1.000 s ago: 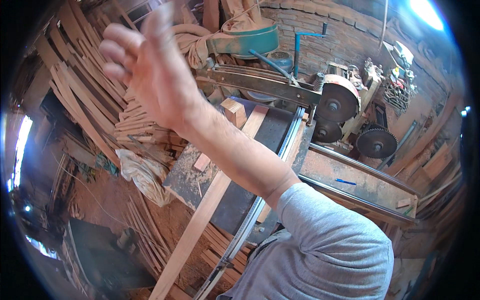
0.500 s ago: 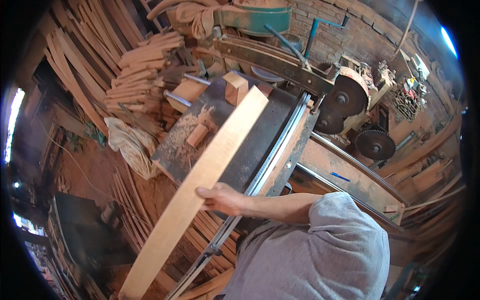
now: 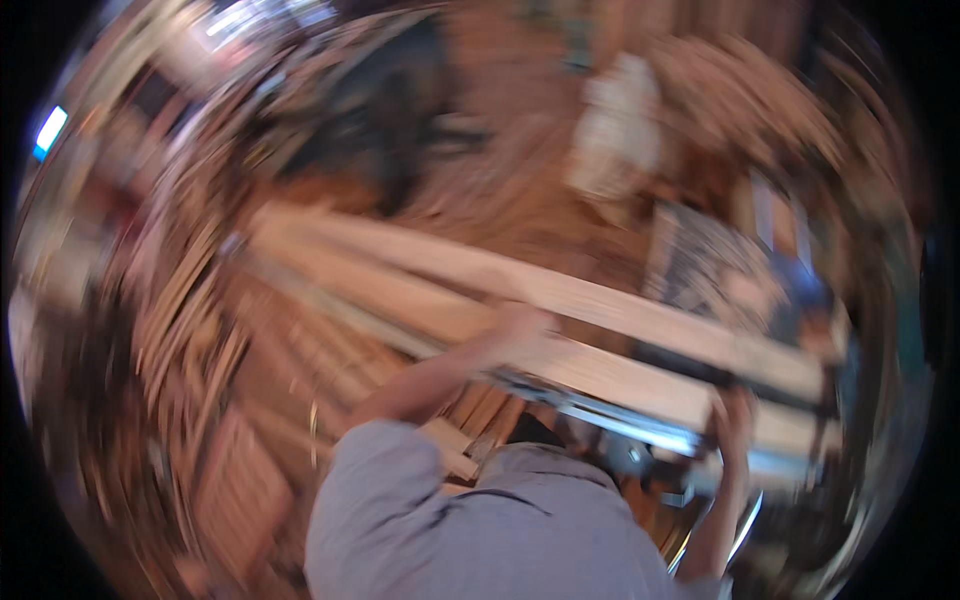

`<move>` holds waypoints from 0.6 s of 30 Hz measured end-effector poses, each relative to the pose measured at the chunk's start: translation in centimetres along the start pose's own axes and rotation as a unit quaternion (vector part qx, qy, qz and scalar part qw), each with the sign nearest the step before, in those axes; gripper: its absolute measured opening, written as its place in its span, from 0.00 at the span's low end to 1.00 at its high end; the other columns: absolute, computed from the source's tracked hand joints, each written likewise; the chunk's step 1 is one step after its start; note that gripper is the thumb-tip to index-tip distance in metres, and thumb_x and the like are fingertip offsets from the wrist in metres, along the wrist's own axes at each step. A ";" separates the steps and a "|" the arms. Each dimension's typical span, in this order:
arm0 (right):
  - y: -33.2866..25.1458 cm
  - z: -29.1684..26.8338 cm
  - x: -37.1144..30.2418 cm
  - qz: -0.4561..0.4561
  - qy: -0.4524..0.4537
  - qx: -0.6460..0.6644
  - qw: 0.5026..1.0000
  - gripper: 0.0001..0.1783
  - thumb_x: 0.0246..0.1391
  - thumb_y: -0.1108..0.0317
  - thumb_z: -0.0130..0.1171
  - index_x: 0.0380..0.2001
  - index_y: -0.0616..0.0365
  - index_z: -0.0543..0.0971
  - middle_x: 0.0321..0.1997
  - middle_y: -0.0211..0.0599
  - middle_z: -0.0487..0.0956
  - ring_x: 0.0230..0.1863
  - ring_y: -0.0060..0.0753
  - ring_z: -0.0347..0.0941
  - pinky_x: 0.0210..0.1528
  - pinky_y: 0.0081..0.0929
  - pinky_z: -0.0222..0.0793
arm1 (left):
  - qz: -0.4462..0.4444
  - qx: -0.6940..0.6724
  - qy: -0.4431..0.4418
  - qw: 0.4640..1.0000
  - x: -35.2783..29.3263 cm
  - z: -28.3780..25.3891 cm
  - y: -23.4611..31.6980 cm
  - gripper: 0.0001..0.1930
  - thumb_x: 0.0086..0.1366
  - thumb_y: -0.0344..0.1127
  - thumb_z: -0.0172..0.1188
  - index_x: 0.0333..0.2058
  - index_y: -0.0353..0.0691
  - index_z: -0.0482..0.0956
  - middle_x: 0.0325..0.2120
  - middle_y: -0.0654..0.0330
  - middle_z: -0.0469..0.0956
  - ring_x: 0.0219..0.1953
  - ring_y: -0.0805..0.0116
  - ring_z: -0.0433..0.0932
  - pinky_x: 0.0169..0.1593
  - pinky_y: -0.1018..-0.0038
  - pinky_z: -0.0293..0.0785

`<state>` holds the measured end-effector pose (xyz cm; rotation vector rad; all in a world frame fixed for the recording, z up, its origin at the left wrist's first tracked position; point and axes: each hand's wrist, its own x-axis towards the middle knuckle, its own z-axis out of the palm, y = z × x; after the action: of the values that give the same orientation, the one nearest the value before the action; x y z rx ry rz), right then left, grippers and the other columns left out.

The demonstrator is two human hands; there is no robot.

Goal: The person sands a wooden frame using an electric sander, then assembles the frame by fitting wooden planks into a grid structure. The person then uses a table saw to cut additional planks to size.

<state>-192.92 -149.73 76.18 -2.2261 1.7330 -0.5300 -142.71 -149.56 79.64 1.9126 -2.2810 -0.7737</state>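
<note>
Motion smears the whole head view. Two long pale wooden boards slant across it, one beyond the other. My left hand (image 3: 525, 325) is on the nearer wooden board (image 3: 620, 375) around its middle, with the fingers over its far edge. Close to that board's right end, my right hand (image 3: 733, 415) grips it from the near side. The farther wooden board (image 3: 600, 305) runs almost parallel, a dark gap showing between the two toward the right. Blur hides the separate fingers of both hands.
Beyond the boards' right half is the dark sawdust-strewn machine table (image 3: 705, 265). A pale cloth (image 3: 615, 130) hangs behind it, near stacked wood strips (image 3: 750, 95). At the far left stands a dark bulky object (image 3: 370, 100). A metal rail (image 3: 630, 425) lies just nearer than the boards.
The view has swung round sharply, and the machine table now lies at the right. Two boards now show ahead of me instead of one held slantwise. Both hands are now in full view.
</note>
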 end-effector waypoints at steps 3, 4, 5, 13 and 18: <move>3.8 0.3 -1.1 0.083 -0.002 0.003 0.997 0.31 0.59 0.47 0.69 0.49 0.66 0.77 0.52 0.53 0.76 0.57 0.57 0.72 0.62 0.47 0.67 | -0.018 0.057 -0.048 0.997 1.3 2.8 1.6 0.38 0.63 0.74 0.54 0.34 0.41 0.90 0.33 0.45 0.86 0.41 0.45 0.85 0.45 0.50 0.80; 4.8 0.1 -1.3 0.092 -0.019 0.026 0.995 0.29 0.60 0.52 0.69 0.49 0.68 0.76 0.52 0.54 0.76 0.57 0.56 0.71 0.63 0.47 0.65 | -0.018 0.054 -0.053 0.997 1.7 3.2 1.8 0.37 0.63 0.73 0.54 0.34 0.41 0.90 0.34 0.44 0.86 0.41 0.45 0.85 0.45 0.51 0.80; 5.4 0.3 -1.7 0.069 0.001 0.025 0.997 0.28 0.59 0.53 0.70 0.48 0.69 0.76 0.52 0.53 0.75 0.55 0.55 0.72 0.62 0.45 0.66 | -0.008 0.033 -0.043 0.999 1.9 3.6 1.9 0.36 0.63 0.73 0.55 0.34 0.40 0.90 0.34 0.44 0.86 0.41 0.44 0.85 0.45 0.51 0.80; 8.0 0.8 -0.9 0.057 -0.019 -0.023 0.998 0.25 0.53 0.59 0.74 0.42 0.68 0.76 0.47 0.49 0.74 0.51 0.55 0.73 0.59 0.44 0.68 | 0.003 -0.024 -0.077 0.997 2.6 5.9 1.4 0.34 0.58 0.68 0.60 0.36 0.37 0.90 0.37 0.44 0.86 0.44 0.45 0.85 0.48 0.53 0.80; 6.8 -0.3 -0.9 0.033 -0.018 -0.021 0.999 0.23 0.56 0.62 0.72 0.42 0.72 0.78 0.48 0.51 0.76 0.51 0.54 0.74 0.56 0.45 0.70 | 0.090 -0.169 0.098 0.976 -0.7 1.8 -2.9 0.25 0.58 0.61 0.64 0.38 0.44 0.89 0.36 0.50 0.87 0.39 0.47 0.85 0.45 0.56 0.81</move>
<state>-199.13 -150.50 73.41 -2.1842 1.8075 -0.4402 -140.60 -148.58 77.08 1.5367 -2.0156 -0.8431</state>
